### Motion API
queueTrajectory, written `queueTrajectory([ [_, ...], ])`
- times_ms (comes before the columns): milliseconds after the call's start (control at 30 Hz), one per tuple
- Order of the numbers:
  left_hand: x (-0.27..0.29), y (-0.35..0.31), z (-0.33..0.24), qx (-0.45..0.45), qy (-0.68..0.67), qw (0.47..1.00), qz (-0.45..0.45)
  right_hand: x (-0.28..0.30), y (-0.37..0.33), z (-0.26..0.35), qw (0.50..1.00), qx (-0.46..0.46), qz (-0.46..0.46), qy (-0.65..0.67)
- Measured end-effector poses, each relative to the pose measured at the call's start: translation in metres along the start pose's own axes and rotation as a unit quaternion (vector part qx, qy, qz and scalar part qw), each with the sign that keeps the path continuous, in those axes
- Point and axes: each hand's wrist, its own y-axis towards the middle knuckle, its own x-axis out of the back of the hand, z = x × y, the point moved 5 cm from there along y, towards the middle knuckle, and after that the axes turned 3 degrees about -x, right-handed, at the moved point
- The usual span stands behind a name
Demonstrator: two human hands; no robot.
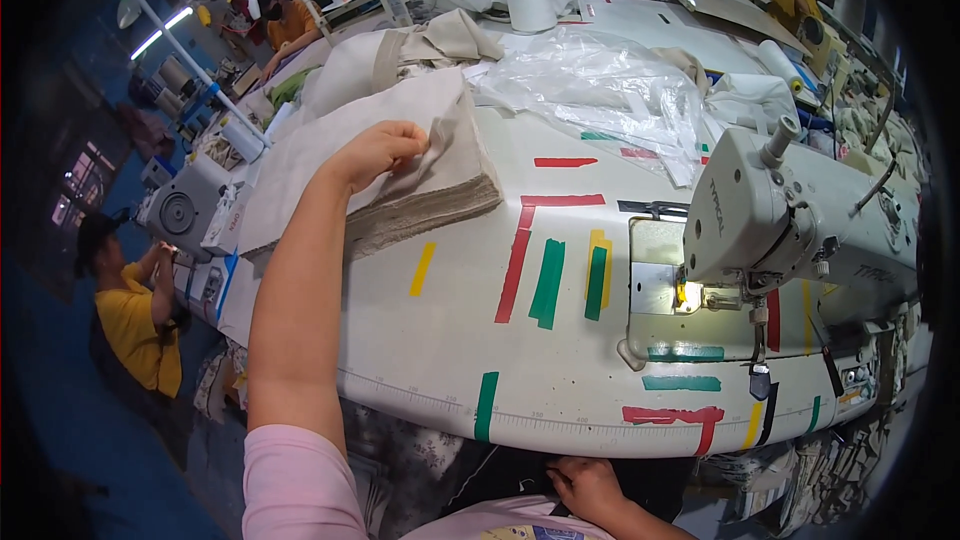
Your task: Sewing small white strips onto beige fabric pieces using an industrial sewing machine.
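Observation:
A thick stack of beige fabric pieces [330, 140] lies at the left of the white sewing table [450, 340]. Over its right part is my left hand [385, 153], closed in a pinch on the lifted edge of the top fabric piece. My right hand [590, 488] rests low, by the table's front edge and over dark cloth in my lap. Its fingers are curled, and whatever they may hold is hidden. A white sewing machine [760, 210] with its lamp lit stands on the right, apart from both hands.
Coloured tape strips [548, 285] mark the tabletop. Behind the stack lie crumpled clear plastic [600, 90] and a white thread cone [528, 2]. A person in yellow [140, 325] works at another machine on the left. Fabric bundles [800, 490] hang below the table's right side.

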Motion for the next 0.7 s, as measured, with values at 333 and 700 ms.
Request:
queueTrajectory([
  [333,0.017,-0.003,-0.002,-0.005,-0.058,0.993,-0.102,-0.001,0.002,-0.001,1.0,-0.021,0.008,-0.007],
  [700,0.022,-0.002,0.007,-0.011,0.032,0.994,-0.108,-0.002,0.002,-0.001,1.0,-0.015,0.011,-0.017],
])
